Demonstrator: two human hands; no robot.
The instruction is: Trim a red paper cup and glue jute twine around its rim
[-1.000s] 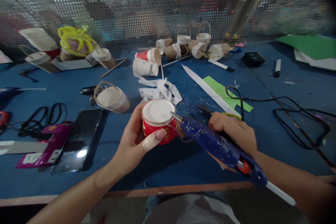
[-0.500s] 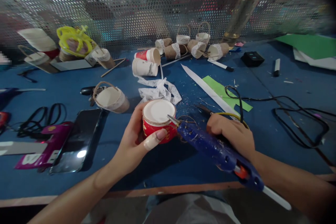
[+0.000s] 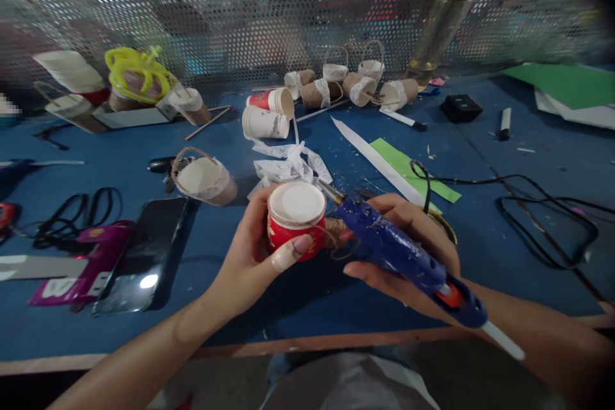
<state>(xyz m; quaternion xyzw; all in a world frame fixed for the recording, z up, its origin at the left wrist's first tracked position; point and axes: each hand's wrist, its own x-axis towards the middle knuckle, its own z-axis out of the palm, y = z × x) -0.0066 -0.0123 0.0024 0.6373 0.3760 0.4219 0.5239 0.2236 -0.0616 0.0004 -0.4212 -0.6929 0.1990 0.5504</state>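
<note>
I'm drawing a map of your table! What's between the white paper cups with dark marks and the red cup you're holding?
In the head view, white lace lies between the white paper cups and the red cup.

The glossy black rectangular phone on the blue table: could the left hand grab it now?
Probably not straight away: the left hand is holding a red paper cup with a round white top. Otherwise the way seems free; nothing visible covers the phone.

On the left hand point(image 3: 252, 266), the thumb point(image 3: 302, 244) is wrapped with a pale band point(image 3: 285, 257) below the nail. Forearms point(image 3: 192, 328) are seen bare. Below the bench's front edge point(image 3: 230, 351), a grey-and-white garment point(image 3: 346, 385) is worn.
</note>
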